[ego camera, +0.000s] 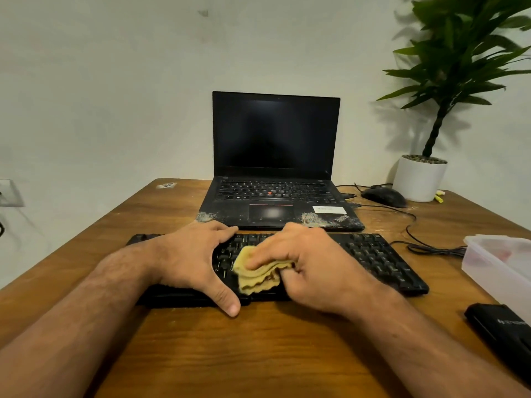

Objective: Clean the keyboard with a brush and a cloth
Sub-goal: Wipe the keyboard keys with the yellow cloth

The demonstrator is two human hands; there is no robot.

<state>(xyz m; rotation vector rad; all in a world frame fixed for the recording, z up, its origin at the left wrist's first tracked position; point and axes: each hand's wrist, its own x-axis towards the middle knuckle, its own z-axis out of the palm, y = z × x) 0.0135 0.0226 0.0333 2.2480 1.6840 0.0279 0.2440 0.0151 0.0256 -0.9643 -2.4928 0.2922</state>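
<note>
A black keyboard (pixel 373 257) lies across the wooden table (pixel 258 354) in front of me. My left hand (pixel 189 259) rests on its left half, fingers spread over the far edge and thumb hooked over the near edge. My right hand (pixel 310 268) grips a folded yellow cloth (pixel 258 278) and presses it onto the keys at the keyboard's middle. The left part of the keyboard is hidden under my hands. No brush is visible.
An open black laptop (pixel 275 168) stands just behind the keyboard. A black mouse (pixel 383 196) with its cable and a white potted plant (pixel 419 179) sit at the back right. A clear plastic box (pixel 500 265) and a black case (pixel 502 331) lie at the right edge.
</note>
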